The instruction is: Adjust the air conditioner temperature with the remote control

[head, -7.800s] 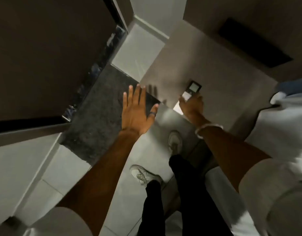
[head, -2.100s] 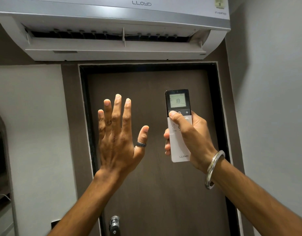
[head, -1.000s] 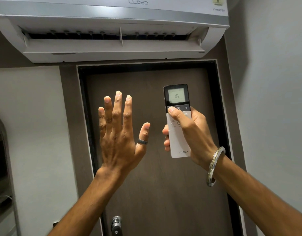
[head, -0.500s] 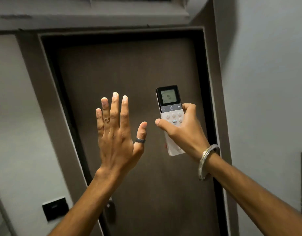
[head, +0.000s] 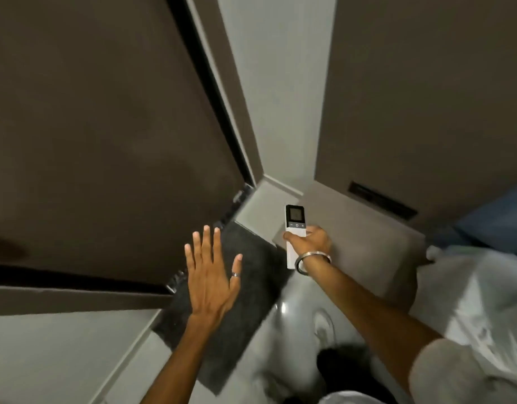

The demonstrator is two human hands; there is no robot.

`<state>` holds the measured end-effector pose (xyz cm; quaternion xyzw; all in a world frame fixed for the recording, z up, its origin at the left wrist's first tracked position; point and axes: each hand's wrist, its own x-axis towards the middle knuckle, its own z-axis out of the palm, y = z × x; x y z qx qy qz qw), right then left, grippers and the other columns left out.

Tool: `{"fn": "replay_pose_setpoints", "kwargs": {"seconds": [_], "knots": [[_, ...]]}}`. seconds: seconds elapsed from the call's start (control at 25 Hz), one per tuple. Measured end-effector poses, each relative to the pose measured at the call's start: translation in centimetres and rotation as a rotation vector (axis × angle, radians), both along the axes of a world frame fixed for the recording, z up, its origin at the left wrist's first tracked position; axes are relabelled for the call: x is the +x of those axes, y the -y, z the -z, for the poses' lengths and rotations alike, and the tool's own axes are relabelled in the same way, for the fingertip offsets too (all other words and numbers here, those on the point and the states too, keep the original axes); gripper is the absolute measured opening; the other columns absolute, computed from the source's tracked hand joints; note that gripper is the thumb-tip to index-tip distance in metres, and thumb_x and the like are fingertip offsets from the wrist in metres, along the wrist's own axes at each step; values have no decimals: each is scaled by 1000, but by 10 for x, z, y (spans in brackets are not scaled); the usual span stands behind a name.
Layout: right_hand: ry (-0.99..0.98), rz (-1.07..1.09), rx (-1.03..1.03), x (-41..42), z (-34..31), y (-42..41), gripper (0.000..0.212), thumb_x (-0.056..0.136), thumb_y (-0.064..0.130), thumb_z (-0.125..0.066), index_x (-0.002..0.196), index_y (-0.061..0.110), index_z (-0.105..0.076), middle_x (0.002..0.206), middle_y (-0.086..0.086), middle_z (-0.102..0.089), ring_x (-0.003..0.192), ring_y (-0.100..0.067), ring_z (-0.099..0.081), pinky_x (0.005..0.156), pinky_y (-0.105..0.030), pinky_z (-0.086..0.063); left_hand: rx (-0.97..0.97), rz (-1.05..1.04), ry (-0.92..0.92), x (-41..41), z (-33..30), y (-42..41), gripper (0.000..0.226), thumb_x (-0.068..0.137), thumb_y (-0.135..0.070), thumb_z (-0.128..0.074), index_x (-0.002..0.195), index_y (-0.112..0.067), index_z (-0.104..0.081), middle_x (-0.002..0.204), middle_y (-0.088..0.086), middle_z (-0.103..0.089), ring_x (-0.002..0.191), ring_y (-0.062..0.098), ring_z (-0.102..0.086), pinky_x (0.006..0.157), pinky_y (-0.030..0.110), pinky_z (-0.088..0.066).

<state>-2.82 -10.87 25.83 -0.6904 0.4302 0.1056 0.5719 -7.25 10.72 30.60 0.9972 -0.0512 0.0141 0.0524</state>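
Note:
My right hand (head: 311, 242) holds the white remote control (head: 294, 221), whose dark screen end points away from me, over a low brown surface (head: 365, 237) near the wall. The thumb lies across the remote's button area, and a metal bangle sits on that wrist. My left hand (head: 210, 271) is held flat with fingers spread, a dark ring on the thumb, above a dark floor mat (head: 248, 275). It holds nothing. The air conditioner is out of view.
A dark brown door (head: 106, 126) fills the left, with a grey wall corner (head: 269, 91) beside it. White and blue bedding (head: 484, 272) lies at the right. My shoe (head: 324, 325) and dark trouser leg show on the pale floor tiles below.
The view has swung down from the door and air conditioner to the floor. My right hand has lowered the remote toward the brown surface. The left hand stays flat and spread.

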Motion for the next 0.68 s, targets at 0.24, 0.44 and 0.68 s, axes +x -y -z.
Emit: {"fn": "replay_pose_setpoints", "kwargs": {"seconds": [0.24, 0.44, 0.68], "knots": [[-304, 362, -179, 22, 224, 81, 60, 75, 35, -89, 122, 3, -69, 124, -18, -74, 109, -37, -74, 90, -40, -60, -2, 250, -245, 47, 199, 68, 74, 104, -54, -30, 164, -10, -24, 173, 16, -16, 162, 33, -2, 132, 55, -5], [-342, 358, -315, 35, 350, 102, 65, 78, 37, -88, 126, 2, -61, 130, -17, -66, 113, -35, -70, 93, -38, -55, -5, 286, -269, 75, 318, 102, 73, 106, -53, -30, 163, -9, -21, 172, 18, -16, 161, 36, -3, 132, 53, -2], [-343, 277, -398, 36, 402, 102, 70, 76, 34, -88, 128, 1, -55, 129, -17, -64, 119, -34, -64, 95, -40, -54, 0, 284, -294, 73, 353, 104, 74, 106, -56, -23, 164, -10, -18, 173, 19, -11, 162, 36, 0, 132, 54, -2]]}}
